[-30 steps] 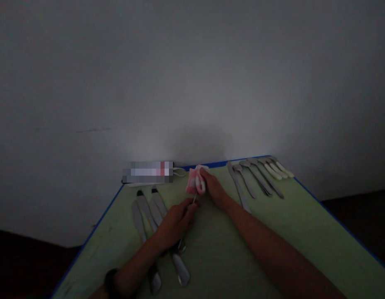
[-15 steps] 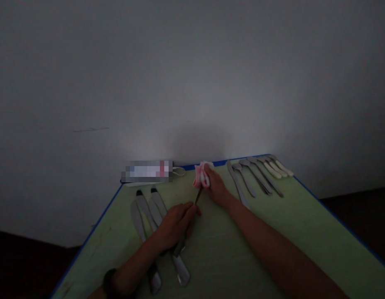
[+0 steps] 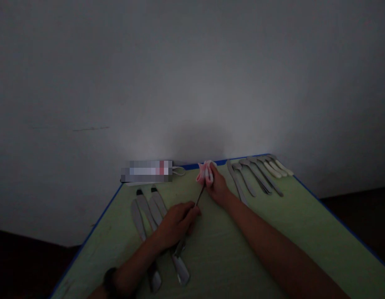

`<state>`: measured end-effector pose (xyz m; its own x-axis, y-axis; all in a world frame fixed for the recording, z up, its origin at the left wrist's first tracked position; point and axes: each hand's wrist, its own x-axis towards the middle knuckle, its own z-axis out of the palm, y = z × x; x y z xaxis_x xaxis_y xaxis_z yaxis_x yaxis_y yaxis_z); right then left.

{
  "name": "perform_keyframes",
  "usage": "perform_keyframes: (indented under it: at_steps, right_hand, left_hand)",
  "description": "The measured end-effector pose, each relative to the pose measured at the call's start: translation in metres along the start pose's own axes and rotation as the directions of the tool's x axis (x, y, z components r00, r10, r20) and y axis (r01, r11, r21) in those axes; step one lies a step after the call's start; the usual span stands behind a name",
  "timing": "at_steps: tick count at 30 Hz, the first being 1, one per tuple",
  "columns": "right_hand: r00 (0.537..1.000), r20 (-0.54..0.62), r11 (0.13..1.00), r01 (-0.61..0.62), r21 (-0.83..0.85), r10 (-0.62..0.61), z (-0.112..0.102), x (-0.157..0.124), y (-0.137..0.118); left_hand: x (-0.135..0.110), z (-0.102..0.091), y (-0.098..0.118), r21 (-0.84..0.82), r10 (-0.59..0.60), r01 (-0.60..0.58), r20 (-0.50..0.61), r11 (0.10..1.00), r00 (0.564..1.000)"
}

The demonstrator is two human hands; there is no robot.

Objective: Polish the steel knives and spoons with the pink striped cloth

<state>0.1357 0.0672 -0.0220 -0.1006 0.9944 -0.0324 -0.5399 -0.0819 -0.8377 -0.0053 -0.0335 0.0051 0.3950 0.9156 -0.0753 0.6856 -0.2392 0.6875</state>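
My left hand (image 3: 180,222) is closed round the handle of a metal piece of cutlery (image 3: 199,197), held slanted over the table. The far end of this piece is hidden, so I cannot tell whether it is a knife or a spoon. My right hand (image 3: 217,187) grips a folded pink and white cloth (image 3: 205,173), which is wrapped about that hidden end. Beneath and beside my left hand lie several metal table knives (image 3: 138,216), partly covered by the hand and forearm.
On the right of the green table (image 3: 226,257) is a row of cutlery: a knife (image 3: 236,180), spoons (image 3: 246,178) and several white-handled pieces (image 3: 275,169). A blurred-out package (image 3: 147,171) with a cord loop (image 3: 179,170) lies at the back left. The wall (image 3: 192,83) stands right behind.
My right hand and the cloth have shifted slightly to the right, and the slanted cutlery leans a little more that way. My left hand stays almost in place.
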Motion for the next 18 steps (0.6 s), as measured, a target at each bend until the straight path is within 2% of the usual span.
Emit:
perform_keyframes:
  at_steps: [4, 9, 13, 16, 18]
  right_hand:
    - [1.000, 0.000, 0.999, -0.027, 0.043, 0.027, 0.0008, -0.0012, 0.0017]
    - [0.999, 0.044, 0.999, -0.032, 0.015, 0.032, 0.0022, -0.0042, 0.0030]
    - [0.998, -0.013, 0.994, -0.068, 0.083, 0.069, 0.0003, 0.0000, 0.0010]
    - [0.998, -0.051, 0.988, -0.040, 0.150, 0.048, -0.0008, 0.0028, -0.0009]
    - [0.999, -0.043, 0.994, -0.023, 0.111, 0.028, -0.0006, 0.0024, -0.0011]
  left_hand:
    - [0.0008, 0.0014, -0.0022, 0.108, 0.040, -0.037, -0.034, 0.994, 0.999]
    - [0.0014, 0.0029, -0.0058, 0.116, 0.044, -0.038, -0.047, 0.993, 0.998]
    - [0.0013, 0.0011, -0.0050, 0.128, 0.053, -0.047, -0.042, 0.991, 0.998]
    - [0.0005, 0.0002, -0.0036, 0.139, 0.070, -0.065, -0.030, 0.988, 0.997]
    - [0.0000, 0.0005, -0.0030, 0.158, 0.072, -0.067, -0.024, 0.985, 0.997]
